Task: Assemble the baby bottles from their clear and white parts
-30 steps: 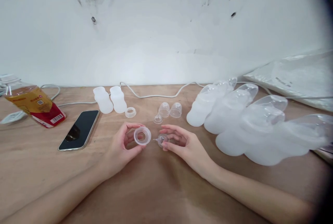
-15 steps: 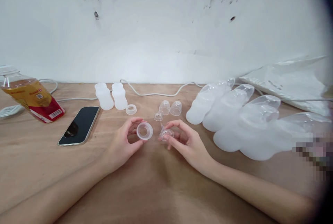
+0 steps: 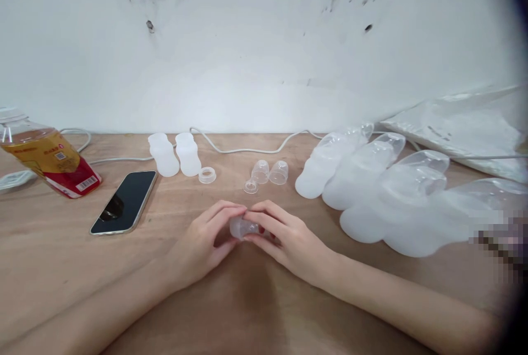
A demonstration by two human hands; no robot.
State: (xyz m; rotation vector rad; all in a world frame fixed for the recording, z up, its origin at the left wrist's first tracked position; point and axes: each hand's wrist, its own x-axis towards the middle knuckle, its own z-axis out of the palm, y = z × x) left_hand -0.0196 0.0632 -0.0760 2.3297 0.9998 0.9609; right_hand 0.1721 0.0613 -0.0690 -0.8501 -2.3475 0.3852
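Note:
Both hands meet at the middle of the wooden table (image 3: pixel 256 311). My left hand (image 3: pixel 206 242) grips a translucent plastic ring (image 3: pixel 240 228), of which only a part shows between the fingers. My right hand (image 3: pixel 280 236) is closed against the same spot, its fingertips pressing a small clear nipple piece that is mostly hidden inside the ring. Behind the hands lie two clear caps (image 3: pixel 270 171) and a small clear nipple (image 3: pixel 250 186). Further left stand two small white bottles (image 3: pixel 176 155) with a loose ring (image 3: pixel 207 175) beside them.
A black phone (image 3: pixel 124 201) lies at the left, with a tilted drink bottle (image 3: pixel 49 162) beyond it. A white cable (image 3: pixel 247 150) runs along the wall. Several large translucent bottles (image 3: pixel 379 184) lie in a row at the right, in front of a plastic bag (image 3: pixel 462 124).
My hands have come together: the right hand brought the clear nipple piece to the ring in the left hand, and both now close around the two parts low over the table.

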